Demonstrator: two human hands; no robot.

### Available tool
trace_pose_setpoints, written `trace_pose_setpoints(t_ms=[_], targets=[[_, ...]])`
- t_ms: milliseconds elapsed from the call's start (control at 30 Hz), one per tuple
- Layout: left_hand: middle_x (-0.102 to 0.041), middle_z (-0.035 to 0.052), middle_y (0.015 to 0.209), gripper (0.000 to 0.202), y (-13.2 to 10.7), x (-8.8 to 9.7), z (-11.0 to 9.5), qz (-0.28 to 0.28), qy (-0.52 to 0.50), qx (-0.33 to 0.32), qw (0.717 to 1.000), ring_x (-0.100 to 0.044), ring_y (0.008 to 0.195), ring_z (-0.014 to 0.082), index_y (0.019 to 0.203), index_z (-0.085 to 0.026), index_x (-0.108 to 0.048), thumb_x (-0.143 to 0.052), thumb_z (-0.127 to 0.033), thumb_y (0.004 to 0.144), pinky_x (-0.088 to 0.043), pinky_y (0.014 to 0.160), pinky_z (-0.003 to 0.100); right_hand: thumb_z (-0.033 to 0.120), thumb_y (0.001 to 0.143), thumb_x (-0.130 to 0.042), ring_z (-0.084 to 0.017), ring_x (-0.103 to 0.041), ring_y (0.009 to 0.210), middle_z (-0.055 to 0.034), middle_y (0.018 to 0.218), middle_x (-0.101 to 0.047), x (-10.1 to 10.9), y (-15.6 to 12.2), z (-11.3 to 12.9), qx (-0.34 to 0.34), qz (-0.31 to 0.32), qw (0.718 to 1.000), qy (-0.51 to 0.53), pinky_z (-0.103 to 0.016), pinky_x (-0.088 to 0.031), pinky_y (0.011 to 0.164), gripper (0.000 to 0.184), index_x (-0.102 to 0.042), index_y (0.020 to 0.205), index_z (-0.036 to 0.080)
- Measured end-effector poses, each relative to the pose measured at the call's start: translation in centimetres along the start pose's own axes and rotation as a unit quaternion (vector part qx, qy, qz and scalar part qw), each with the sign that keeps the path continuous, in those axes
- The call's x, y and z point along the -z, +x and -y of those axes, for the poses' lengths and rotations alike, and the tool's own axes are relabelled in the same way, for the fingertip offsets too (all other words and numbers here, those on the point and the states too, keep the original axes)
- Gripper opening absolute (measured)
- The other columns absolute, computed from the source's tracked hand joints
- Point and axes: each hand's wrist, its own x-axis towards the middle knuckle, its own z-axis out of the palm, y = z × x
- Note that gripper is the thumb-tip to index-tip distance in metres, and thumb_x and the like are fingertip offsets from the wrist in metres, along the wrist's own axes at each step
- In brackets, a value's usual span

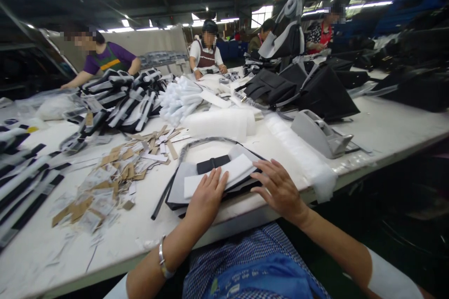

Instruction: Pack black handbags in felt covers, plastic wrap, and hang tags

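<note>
A flat black bag piece lies at the near edge of the white table, with a white foam strip laid across it and a black strap on top. My left hand rests flat on the left end of the foam strip, fingers together. My right hand lies palm down on the bag's right edge, fingers spread. A thin black cord curves behind the bag.
Cardboard tags and paper scraps litter the table to the left. Black-and-white strap bundles, white foam rolls, a foam sheet stack, a grey tape dispenser and black bags stand behind. Several people work at the far side.
</note>
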Motion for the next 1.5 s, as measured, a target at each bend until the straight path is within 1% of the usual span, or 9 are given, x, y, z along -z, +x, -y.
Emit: trace_pose_setpoints(t_ms=[133,367,633,733,867,967,1067,1233,1500], targets=[[-0.043,0.0186,0.151,0.063,-0.2,-0.3,-0.3,-0.024,0.032,-0.001,0.999,-0.043,0.138,0.0314,0.149,-0.025,-0.036,-0.051,-0.005,0.091,-0.042,0.108,0.047,0.017,0.096,-0.055,-0.024,-0.045,0.137,-0.0019,0.143,-0.055,-1.6,1.4,-1.4,0.062,0.099,0.992,0.055,-0.053,-0.026,0.120,0.051,-0.047,0.144,0.034],[-0.035,0.0132,0.157,0.049,0.6,0.3,-2.7,0.002,0.036,0.042,0.998,-0.033,0.143,0.0372,0.142,-0.021,-0.046,-0.051,-0.020,0.093,-0.034,0.110,0.062,0.011,0.099,-0.039,-0.020,-0.050,0.133,0.0002,0.139,-0.058,-4.7,-0.8,-2.5,0.031,0.065,0.994,0.083,-0.049,-0.034,0.116,0.050,-0.049,0.142,0.033],[-0.044,0.0055,0.153,0.050,0.6,-1.3,-2.8,-0.047,0.054,0.043,0.997,-0.041,0.140,0.0320,0.147,-0.030,-0.042,-0.044,-0.016,0.098,-0.040,0.109,0.055,0.015,0.097,-0.046,-0.023,-0.053,0.131,0.0003,0.133,-0.063,-3.4,-0.5,-1.7,-0.006,0.049,0.988,0.144,-0.051,-0.034,0.117,0.044,-0.057,0.136,0.033],[-0.046,0.0054,0.151,0.054,0.5,-1.5,-2.7,-0.061,0.049,0.038,0.996,-0.043,0.138,0.0329,0.147,-0.031,-0.042,-0.044,-0.012,0.097,-0.041,0.108,0.055,0.022,0.095,-0.054,-0.026,-0.055,0.127,-0.0024,0.128,-0.066,-1.8,-1.8,-1.3,-0.114,-0.033,0.979,0.163,-0.050,-0.039,0.115,0.037,-0.061,0.130,0.032],[-0.045,0.0055,0.151,0.058,0.4,-1.5,-2.7,-0.074,0.047,0.032,0.996,-0.041,0.140,0.0324,0.148,-0.030,-0.042,-0.041,-0.006,0.095,-0.041,0.110,0.053,0.038,0.093,-0.057,-0.029,-0.063,0.115,-0.0097,0.128,-0.065,-0.2,-3.9,-1.2,-0.394,0.007,0.888,0.236,-0.047,-0.049,0.105,0.043,-0.056,0.134,0.026],[-0.041,0.0052,0.154,0.057,0.3,-1.6,-2.6,-0.071,0.054,0.028,0.996,-0.038,0.141,0.0330,0.149,-0.030,-0.039,-0.043,-0.008,0.096,-0.040,0.111,0.053,0.044,0.085,-0.067,-0.029,-0.064,0.114,-0.0107,0.128,-0.065,-0.2,-3.9,-1.6,-0.487,0.115,0.779,0.378,-0.043,-0.055,0.097,0.065,-0.047,0.142,0.021],[-0.037,0.0032,0.156,0.058,0.3,-1.7,-2.5,-0.065,0.063,0.022,0.996,-0.036,0.142,0.0339,0.150,-0.029,-0.037,-0.044,-0.009,0.096,-0.040,0.111,0.052,0.048,0.079,-0.072,-0.028,-0.064,0.114,-0.0104,0.133,-0.062,-0.6,-2.7,-2.1,-0.502,0.152,0.713,0.466,-0.040,-0.057,0.092,0.074,-0.047,0.142,0.021],[-0.037,0.0010,0.155,0.058,-0.2,-1.8,-2.1,-0.092,0.078,0.013,0.993,-0.038,0.141,0.0330,0.150,-0.029,-0.037,-0.046,-0.011,0.096,-0.041,0.111,0.050,0.053,0.080,-0.072,-0.029,-0.062,0.113,-0.0096,0.112,-0.071,0.2,-0.3,-1.8,-0.485,0.199,0.693,0.495,-0.045,-0.051,0.098,0.048,-0.069,0.111,0.017],[-0.039,0.0024,0.155,0.056,-1.0,-2.0,-1.6,-0.158,0.101,-0.004,0.982,-0.038,0.142,0.0306,0.151,-0.026,-0.037,-0.043,-0.013,0.096,-0.036,0.113,0.046,0.050,0.081,-0.074,-0.024,-0.068,0.105,-0.0087,0.113,-0.072,0.5,1.7,1.0,-0.509,0.087,0.548,0.658,-0.040,-0.051,0.098,0.043,-0.066,0.111,0.019]])
